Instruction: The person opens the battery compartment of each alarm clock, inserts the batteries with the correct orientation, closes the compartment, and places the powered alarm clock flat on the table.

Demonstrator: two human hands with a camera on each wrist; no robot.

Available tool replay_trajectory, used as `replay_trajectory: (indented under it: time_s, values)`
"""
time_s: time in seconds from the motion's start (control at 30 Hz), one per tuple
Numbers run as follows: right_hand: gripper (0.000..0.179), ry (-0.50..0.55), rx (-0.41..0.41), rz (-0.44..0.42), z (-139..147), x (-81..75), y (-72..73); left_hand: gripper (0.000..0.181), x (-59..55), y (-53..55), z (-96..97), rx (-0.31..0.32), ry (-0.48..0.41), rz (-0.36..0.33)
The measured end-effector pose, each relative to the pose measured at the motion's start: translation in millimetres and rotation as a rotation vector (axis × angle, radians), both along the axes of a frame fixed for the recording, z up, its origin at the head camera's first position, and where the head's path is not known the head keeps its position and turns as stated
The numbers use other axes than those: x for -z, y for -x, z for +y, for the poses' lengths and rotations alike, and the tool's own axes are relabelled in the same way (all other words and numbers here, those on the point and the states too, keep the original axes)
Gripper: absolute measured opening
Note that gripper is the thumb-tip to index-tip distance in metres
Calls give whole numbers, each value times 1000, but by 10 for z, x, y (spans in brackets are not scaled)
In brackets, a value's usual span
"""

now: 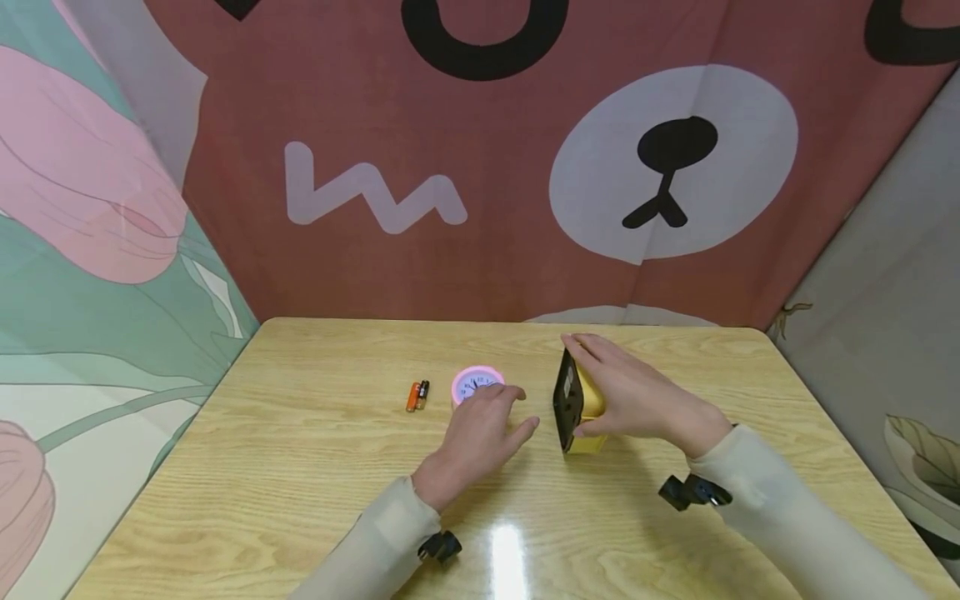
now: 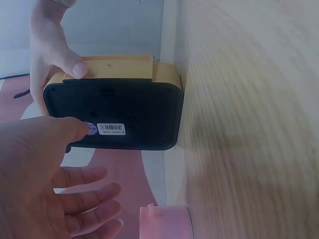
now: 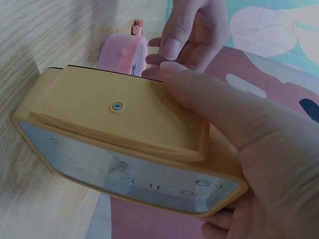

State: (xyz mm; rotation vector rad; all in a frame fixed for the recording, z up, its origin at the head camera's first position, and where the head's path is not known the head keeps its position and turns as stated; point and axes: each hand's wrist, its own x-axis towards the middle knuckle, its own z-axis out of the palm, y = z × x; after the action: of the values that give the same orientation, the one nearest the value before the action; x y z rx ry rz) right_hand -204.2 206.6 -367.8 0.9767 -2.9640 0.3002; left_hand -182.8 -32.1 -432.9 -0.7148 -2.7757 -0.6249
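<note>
My right hand (image 1: 637, 392) grips a yellow clock (image 3: 124, 109) that stands on its short end on the table. In the right wrist view the thumb lies on its long side, and the numbered glass face points away from the left hand. The clock's black back (image 2: 139, 112), with a barcode label, is turned toward my left hand (image 1: 483, 433). Loosely spread, the left fingers hold nothing, and the thumb overlaps the black back in the left wrist view. Partly hidden behind the left hand is a small pink round clock (image 1: 468, 381).
Two batteries, one orange (image 1: 412, 397) and one black (image 1: 423, 393), lie side by side left of the pink clock. The wooden table (image 1: 300, 483) ends at a hanging cloth (image 1: 510, 275) with a bear print.
</note>
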Motion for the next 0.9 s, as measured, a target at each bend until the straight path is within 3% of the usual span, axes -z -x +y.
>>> replay_trajectory:
  time_s: [0.43, 0.9]
  values:
    - [127, -14, 38, -21, -44, 5, -16, 44, -50, -2, 60, 16, 21, -10]
    - [123, 65, 52, -43, -24, 40, 26, 44, -72, -1, 61, 6, 34, -26]
